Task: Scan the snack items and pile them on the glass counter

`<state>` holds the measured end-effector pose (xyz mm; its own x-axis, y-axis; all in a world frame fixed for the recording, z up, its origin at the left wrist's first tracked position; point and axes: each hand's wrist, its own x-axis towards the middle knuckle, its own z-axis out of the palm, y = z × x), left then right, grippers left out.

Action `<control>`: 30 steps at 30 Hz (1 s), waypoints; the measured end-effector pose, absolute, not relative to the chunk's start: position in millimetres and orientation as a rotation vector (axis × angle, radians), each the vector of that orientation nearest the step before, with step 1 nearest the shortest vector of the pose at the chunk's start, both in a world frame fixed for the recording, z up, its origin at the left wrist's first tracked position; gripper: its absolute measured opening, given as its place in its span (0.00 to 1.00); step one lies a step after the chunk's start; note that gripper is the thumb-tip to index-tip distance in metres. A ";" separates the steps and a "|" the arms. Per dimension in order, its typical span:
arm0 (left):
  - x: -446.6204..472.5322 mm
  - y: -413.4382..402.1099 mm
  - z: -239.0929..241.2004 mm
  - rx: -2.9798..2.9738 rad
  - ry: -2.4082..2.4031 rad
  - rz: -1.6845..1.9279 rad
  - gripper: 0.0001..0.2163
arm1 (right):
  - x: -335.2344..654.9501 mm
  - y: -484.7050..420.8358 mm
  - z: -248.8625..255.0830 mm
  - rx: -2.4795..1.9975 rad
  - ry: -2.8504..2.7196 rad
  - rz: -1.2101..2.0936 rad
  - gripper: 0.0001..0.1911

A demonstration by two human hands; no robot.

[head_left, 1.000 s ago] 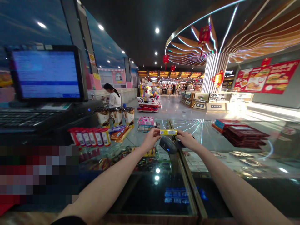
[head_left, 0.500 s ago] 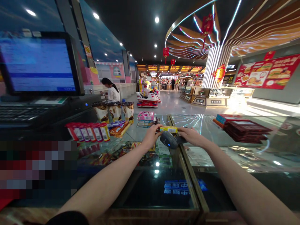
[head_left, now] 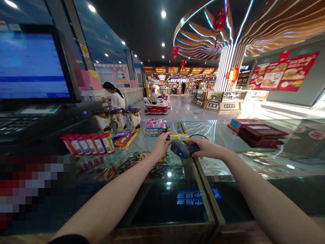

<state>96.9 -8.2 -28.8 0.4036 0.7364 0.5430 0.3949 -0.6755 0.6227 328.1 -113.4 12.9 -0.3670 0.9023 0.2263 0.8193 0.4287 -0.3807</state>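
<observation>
My left hand (head_left: 160,148) pinches the left end of a small yellow box (head_left: 180,137), held above the glass counter with a barcode label showing. My right hand (head_left: 205,147) is closed around the handle of a dark grey barcode scanner (head_left: 179,149). The scanner's head points left, just in front of the yellow box, and a blue light glows on it. Beyond my left hand, a small stack of pink and blue boxes (head_left: 154,124) stands on the counter.
To the left are red-capped tubes (head_left: 87,145), wrapped snack bars (head_left: 125,138), three lidded cups (head_left: 119,119) and a monitor (head_left: 33,67). Flat brown packs (head_left: 262,135) lie stacked at right. A person (head_left: 115,96) is beyond the counter. A wooden strip (head_left: 203,189) divides the glass.
My right hand has come off the right end of the yellow box and closed around the scanner's handle. My left hand keeps the box. The view has shifted slightly right.
</observation>
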 end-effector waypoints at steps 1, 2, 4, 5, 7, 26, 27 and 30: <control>97.2 -8.6 -28.5 2.268 0.981 1.174 0.18 | 329.6 -112.8 12.8 -1.465 -2.293 0.299 0.29; 97.5 -8.9 -28.3 2.268 0.990 1.175 0.18 | 332.3 -112.8 13.7 -1.458 -2.295 0.328 0.29; 98.3 -9.2 -28.1 2.268 0.997 1.177 0.19 | 340.6 -114.8 18.2 -1.416 -2.285 0.432 0.28; 98.7 -9.3 -28.1 2.268 0.997 1.180 0.19 | 345.6 -116.5 21.4 -1.386 -2.271 0.505 0.27; 99.4 -9.4 -28.0 2.269 0.995 1.185 0.19 | 356.0 -120.7 28.1 -1.340 -2.219 0.662 0.26; 85.9 -16.8 -1.0 2.559 1.050 1.410 0.20 | 384.3 -117.1 25.9 -1.254 -2.028 0.929 0.33; 83.2 -16.0 0.7 2.572 1.070 1.409 0.20 | 383.6 -115.4 24.1 -1.243 -2.037 0.925 0.32; 75.1 -12.5 3.4 2.594 1.126 1.408 0.20 | 381.2 -110.3 18.0 -1.231 -2.051 0.870 0.29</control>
<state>75.1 -12.5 3.4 0.3486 0.5777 0.7381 0.5929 -0.7458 0.3037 381.2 -110.3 18.0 -0.3999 0.9041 0.1506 0.5202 0.3591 -0.7748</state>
